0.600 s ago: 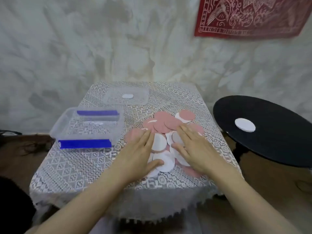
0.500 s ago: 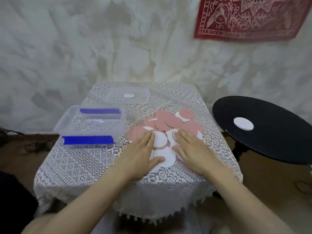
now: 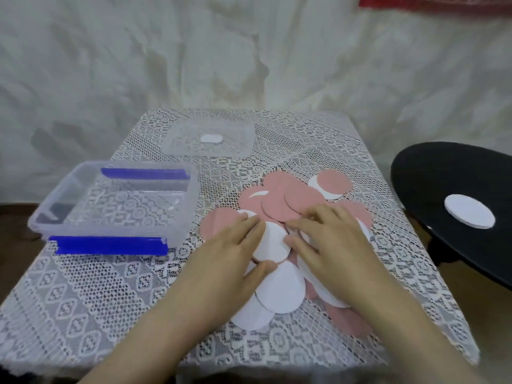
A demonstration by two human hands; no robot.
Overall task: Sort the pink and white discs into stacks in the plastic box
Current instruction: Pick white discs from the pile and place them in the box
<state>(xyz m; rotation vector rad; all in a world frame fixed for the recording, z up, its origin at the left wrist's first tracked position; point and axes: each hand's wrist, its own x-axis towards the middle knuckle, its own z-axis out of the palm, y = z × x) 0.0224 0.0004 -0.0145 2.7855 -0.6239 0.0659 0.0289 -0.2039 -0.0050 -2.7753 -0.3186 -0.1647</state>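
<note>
Both hands lie flat on mixed disc pile (image 3: 288, 206), fingers extended, nothing lifted. My left hand (image 3: 235, 253) covers 9 o'clock edge, my right hand (image 3: 332, 245) 3 o'clock side; white disc (image 3: 270, 242) sits between thumbs. Target plastic box (image 3: 181, 228), no discs visible inside, lies at 10 o'clock from left hand, the nearer hand for transfer.

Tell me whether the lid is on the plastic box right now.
No, the plastic box stands open at the top, and its clear lid lies apart from it, farther back.
</note>
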